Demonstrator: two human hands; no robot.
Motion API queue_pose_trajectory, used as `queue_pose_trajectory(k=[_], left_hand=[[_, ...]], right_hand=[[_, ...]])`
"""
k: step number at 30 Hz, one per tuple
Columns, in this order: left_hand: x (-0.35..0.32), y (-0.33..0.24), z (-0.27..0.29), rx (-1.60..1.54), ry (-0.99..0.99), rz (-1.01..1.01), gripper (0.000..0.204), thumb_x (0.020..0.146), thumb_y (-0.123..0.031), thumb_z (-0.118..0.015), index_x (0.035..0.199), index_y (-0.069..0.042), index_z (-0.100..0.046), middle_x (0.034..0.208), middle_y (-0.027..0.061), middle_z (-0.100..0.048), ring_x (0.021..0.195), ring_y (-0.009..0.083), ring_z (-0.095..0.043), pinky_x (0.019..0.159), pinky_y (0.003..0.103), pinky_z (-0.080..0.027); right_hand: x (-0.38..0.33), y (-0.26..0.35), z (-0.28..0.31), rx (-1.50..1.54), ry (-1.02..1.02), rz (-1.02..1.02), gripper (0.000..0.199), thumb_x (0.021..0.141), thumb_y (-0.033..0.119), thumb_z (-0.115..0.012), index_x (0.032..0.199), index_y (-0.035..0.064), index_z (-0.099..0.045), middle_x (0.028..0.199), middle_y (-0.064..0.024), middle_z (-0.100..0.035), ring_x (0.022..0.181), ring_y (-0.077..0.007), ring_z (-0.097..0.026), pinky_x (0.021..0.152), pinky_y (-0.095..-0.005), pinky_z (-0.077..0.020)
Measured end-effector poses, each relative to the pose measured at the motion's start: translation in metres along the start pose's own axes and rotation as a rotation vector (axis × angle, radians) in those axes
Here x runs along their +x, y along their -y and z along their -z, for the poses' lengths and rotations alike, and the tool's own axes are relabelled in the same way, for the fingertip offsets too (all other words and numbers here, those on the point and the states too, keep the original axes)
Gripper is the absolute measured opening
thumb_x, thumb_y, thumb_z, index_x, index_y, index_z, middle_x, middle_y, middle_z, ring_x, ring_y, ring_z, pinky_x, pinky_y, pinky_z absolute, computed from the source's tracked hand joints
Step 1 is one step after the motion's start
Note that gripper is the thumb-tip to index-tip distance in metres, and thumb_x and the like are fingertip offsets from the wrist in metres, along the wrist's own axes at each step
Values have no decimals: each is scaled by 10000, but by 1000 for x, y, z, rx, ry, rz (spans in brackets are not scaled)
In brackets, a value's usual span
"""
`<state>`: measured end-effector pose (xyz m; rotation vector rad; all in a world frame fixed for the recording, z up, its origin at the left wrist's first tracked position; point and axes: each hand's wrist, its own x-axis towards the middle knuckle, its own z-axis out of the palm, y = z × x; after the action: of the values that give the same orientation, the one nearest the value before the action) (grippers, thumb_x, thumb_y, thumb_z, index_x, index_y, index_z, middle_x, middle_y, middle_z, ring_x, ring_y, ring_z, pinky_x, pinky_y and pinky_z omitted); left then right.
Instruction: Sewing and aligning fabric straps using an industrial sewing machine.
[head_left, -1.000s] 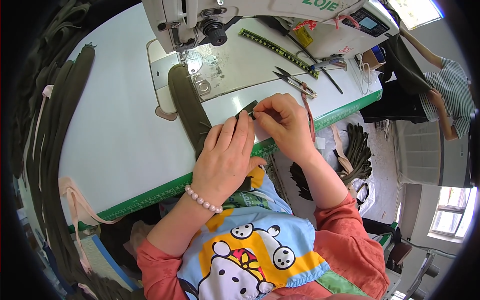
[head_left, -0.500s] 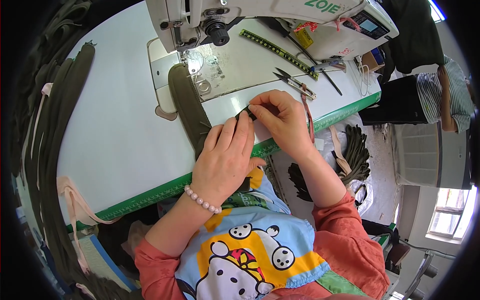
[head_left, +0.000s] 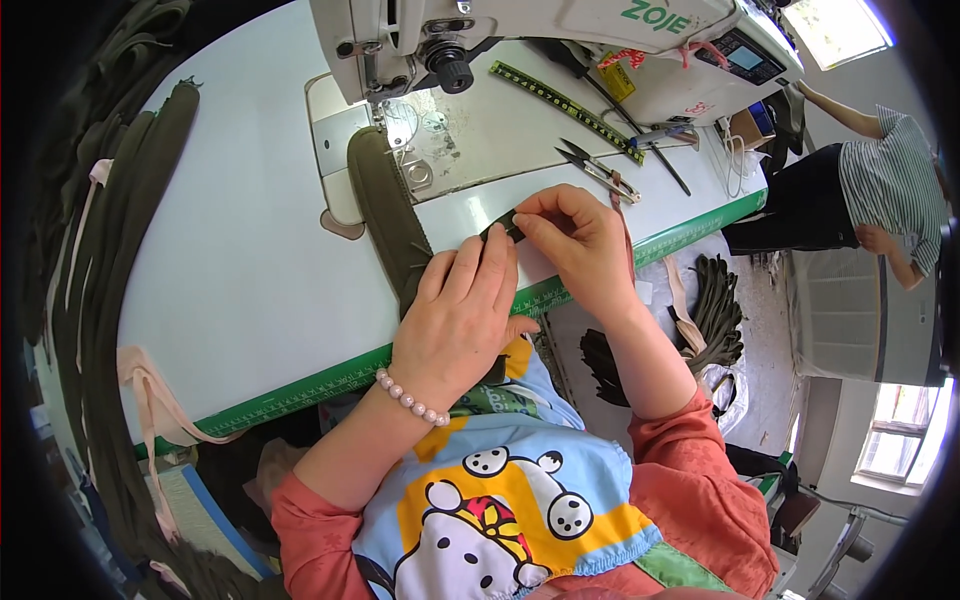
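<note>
A dark olive fabric strip [head_left: 385, 205] with a stitched edge runs from the sewing machine's needle area toward me and passes under my left hand [head_left: 452, 318]. That hand lies over the strip near the table's front edge, fingers stretched out flat and thumb apart. To its right, my right hand [head_left: 580, 240] pinches a dark end of cloth between thumb and index finger, close to the left fingertips. Palm and fingers hide how the cloth lies underneath. The sewing machine [head_left: 455, 72] stands just beyond, its needle area at the strip's far end.
Thread snips [head_left: 600, 172], a yellow-black measuring tape [head_left: 570, 112] and a dark thin rod [head_left: 668, 168] lie right of the machine bed. Long olive strips [head_left: 150, 200] hang over the table's left side. A bundle of dark strips [head_left: 715, 310] sits below right; another person [head_left: 890, 190] stands beyond.
My hands keep nearly the same hold, and the view has shifted slightly. The other person at the right has changed posture, with one arm now stretched out toward the window.
</note>
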<state>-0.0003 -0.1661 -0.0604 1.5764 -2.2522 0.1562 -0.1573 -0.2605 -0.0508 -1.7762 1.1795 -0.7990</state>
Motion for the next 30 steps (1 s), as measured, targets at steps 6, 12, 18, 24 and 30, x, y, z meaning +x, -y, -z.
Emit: queue_pose_trajectory(k=[6,12,18,24,30], left_hand=[[1,-2,7,-22,24,5,758,711,-476,-709,1219,63,-548,1296,146,-511,1152,259,-474,978,369,-398],[-5,-2,3,26,-42,0,735,760,-500,-654,1218,66,-551,1317,160,-504,1175,262,-455,1009,365,-367],[-8,-6,-9,24,-67,46,696,788,-482,-635,1212,64,-559,1316,155,-512,1182,256,-458,1013,360,-362],[-1,-8,-28,-137,-209,139,279,804,-239,-612,959,-8,-627,1018,55,-593,1026,208,-509,921,332,-399],[8,-4,-38,-63,-172,168,126,771,-164,-599,837,-60,-623,888,15,-579,936,199,-525,855,318,-425]], right_hand=[[6,2,-11,-71,-56,71,68,856,28,-648,912,-11,-654,802,-16,-629,731,-70,-577,665,-211,-469],[4,-3,0,-20,14,93,18,847,-7,-629,862,-3,-619,761,3,-605,727,-49,-546,656,-201,-446],[17,-42,44,106,-139,159,91,900,45,-616,985,11,-624,845,16,-590,764,-54,-516,707,-203,-422],[42,-98,104,-384,-309,95,257,930,127,-603,1148,-7,-616,1045,-85,-674,951,-170,-620,856,-294,-475],[77,-142,124,-482,-316,220,274,936,200,-607,1139,21,-647,1077,-111,-680,970,-222,-639,844,-326,-491]])
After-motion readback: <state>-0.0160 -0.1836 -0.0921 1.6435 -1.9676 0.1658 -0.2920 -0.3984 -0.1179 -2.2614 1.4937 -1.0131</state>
